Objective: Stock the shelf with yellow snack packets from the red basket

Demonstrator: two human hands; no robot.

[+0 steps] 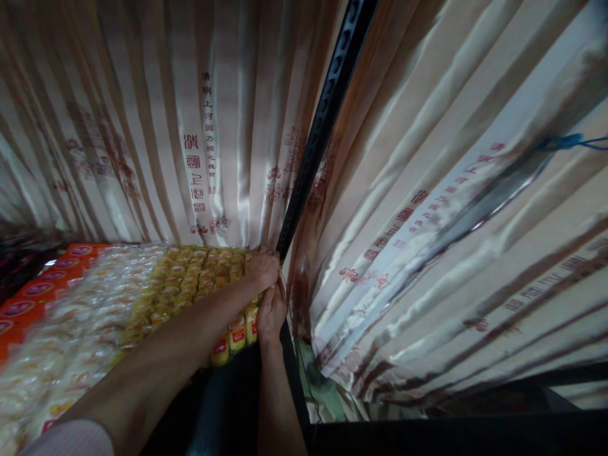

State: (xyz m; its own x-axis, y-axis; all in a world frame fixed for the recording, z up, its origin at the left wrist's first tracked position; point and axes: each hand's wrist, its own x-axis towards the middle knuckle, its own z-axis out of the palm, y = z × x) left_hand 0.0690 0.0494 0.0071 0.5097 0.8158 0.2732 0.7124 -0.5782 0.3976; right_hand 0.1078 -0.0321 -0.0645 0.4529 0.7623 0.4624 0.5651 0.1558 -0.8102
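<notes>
My left hand (pixel 263 267) reaches over the rows of yellow snack packets (pixel 190 278) to the far right corner of the shelf, fingers curled at the foot of the black slotted upright (pixel 327 107). My right hand (pixel 272 311) sits just below it, fingers closed against the same corner beside the yellow packets with red labels (pixel 236 332). What either hand grips is hidden by the fingers.
A pleated cream curtain (pixel 427 209) with red printed characters hangs behind and to the right of the shelf. Pale packets (pixel 61 329) and orange boxes (pixel 33 291) fill the left side. A dark shelf edge (pixel 451 434) runs along the bottom right.
</notes>
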